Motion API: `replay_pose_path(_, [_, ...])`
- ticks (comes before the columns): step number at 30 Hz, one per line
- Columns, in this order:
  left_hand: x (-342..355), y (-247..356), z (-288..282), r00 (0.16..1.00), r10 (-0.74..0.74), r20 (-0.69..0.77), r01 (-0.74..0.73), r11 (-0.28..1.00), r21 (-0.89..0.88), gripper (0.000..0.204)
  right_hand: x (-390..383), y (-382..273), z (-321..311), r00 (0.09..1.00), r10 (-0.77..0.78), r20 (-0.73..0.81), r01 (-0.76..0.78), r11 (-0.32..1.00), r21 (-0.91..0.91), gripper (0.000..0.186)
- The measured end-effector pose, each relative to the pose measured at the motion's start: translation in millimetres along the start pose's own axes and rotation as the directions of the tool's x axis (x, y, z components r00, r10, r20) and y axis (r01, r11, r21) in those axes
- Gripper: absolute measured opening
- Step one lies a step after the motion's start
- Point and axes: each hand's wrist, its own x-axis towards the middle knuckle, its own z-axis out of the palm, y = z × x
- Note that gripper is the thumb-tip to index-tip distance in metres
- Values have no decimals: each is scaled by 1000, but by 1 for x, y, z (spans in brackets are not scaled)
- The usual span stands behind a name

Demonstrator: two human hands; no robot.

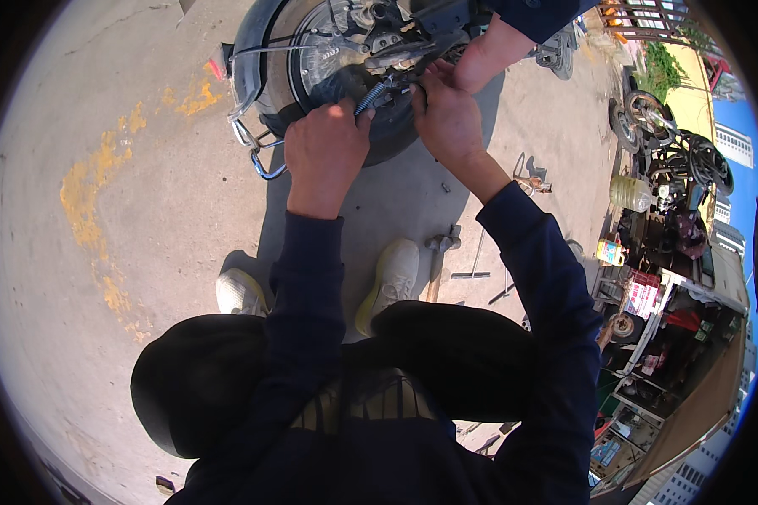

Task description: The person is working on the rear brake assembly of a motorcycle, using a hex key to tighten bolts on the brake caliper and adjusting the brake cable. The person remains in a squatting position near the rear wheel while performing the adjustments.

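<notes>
A motorcycle's rear wheel (312, 63) with a black tyre fills the top of the view. My left hand (327, 156) is closed, its thumb and forefinger at the lower end of a bluish coil spring (370, 98). My right hand (451, 122) reaches the metal parts right of the spring; its fingers are bent together, and what they pinch is hidden. Another person's hand (487, 57), in a dark sleeve, comes in from the upper right beside my right fingers. Chrome tubing (248, 139) curves along the wheel's left side.
A hammer (438, 261) lies by my right shoe (396, 273), near a T-shaped tool (473, 273). Small metal parts (533, 181) rest on the concrete. Parked motorcycles (682, 143), a plastic jug (630, 194) and a cluttered cart (665, 337) stand at right.
</notes>
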Motion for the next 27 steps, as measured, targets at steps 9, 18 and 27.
replay_pose_path(9, [1, 1, 0, 1000, -16, 20, 16, 1000, 3, 31, 9, 10, -11, 891, -432, 141, 452, 811, -370, 18])
replay_pose_path(18, [2, 1, -1, 999, -30, 23, 31, 999, -28, 31, 14, 23, -13, 896, -380, 232, 442, 819, -367, 20])
replay_pose_path(27, [4, 4, -3, 994, -64, 84, 65, 998, -17, 32, 41, 43, -28, 598, -750, 284, 786, 478, -392, 25])
